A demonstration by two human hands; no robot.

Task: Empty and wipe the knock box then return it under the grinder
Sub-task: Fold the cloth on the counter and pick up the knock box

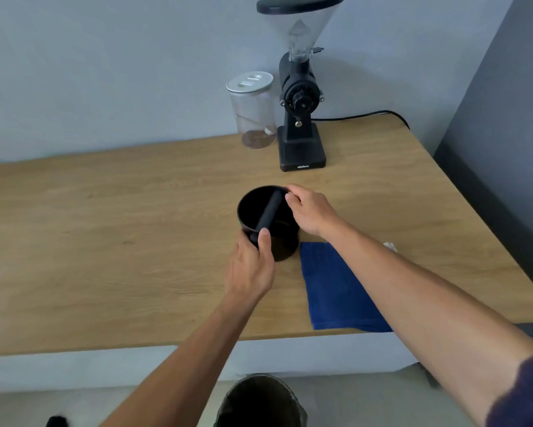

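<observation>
A round black knock box (252, 208) with a black bar across its mouth stands upright on the wooden table (105, 229), in front of the black grinder (300, 118). My left hand (252, 266) grips the box's near rim, its thumb lying over the near end of the bar. At the far rim my right hand (309, 211) holds the box with its fingertips by the bar's far end. A folded blue cloth (333, 291) lies flat just right of the box, under my right forearm.
A clear jar (252, 112) with a silver lid stands left of the grinder. The grinder's black cord (366, 115) runs to the right along the wall. A dark bin (259, 402) sits on the floor below the table's front edge. A small white scrap (390, 246) lies right of the cloth.
</observation>
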